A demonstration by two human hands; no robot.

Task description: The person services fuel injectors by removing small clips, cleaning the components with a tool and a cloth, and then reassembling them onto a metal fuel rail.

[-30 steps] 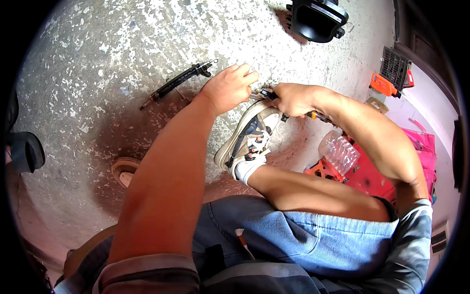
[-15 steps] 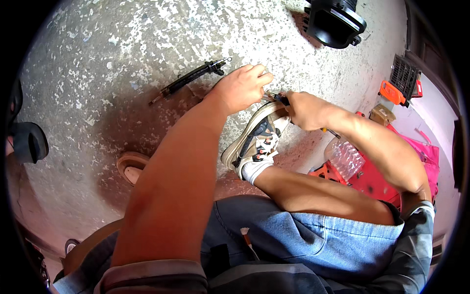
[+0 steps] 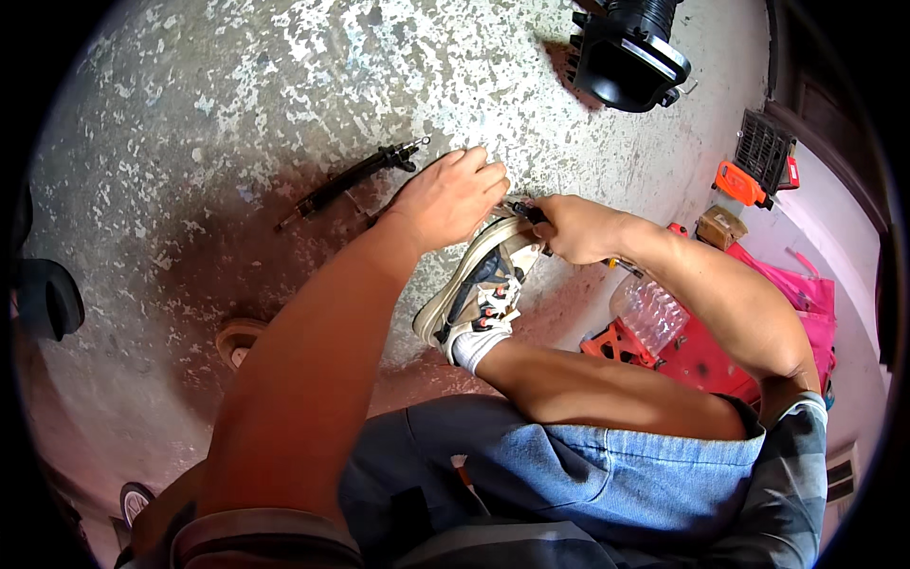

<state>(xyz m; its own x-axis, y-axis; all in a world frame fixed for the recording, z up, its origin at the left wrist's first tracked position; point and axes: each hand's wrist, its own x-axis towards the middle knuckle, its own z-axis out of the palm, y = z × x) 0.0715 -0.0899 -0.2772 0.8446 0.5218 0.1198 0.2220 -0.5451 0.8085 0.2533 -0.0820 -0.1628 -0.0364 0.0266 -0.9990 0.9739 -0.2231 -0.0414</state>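
Note:
My left hand [image 3: 453, 197] hovers just past the toe of my shoe [image 3: 479, 280], fingers curled in a closed grip. What it pinches is hidden behind the fingers; a dark edge shows beneath the wrist. Facing it, my right hand [image 3: 580, 229] is closed around a black-handled tool [image 3: 531, 213], whose metal end points at the left fingertips. Left of my hands, a slim black tubular part [image 3: 346, 182] with a small metal eyelet at its far end lies on the floor. A yellow-and-black handle [image 3: 624, 266] shows beside my right wrist.
A black lamp-like housing [image 3: 630, 66] stands at the far right. Along the right side are a black grille-like case [image 3: 761, 147], an orange tool [image 3: 739, 184], a small cardboard box [image 3: 720, 228], a clear plastic container [image 3: 649, 313] and pink fabric [image 3: 806, 313]. A brush [image 3: 466, 479] rests on my lap.
The view has shifted slightly, so most things sit further left and lower. My left hand has come a little nearer the tool in my right hand; the right hand keeps its grip.

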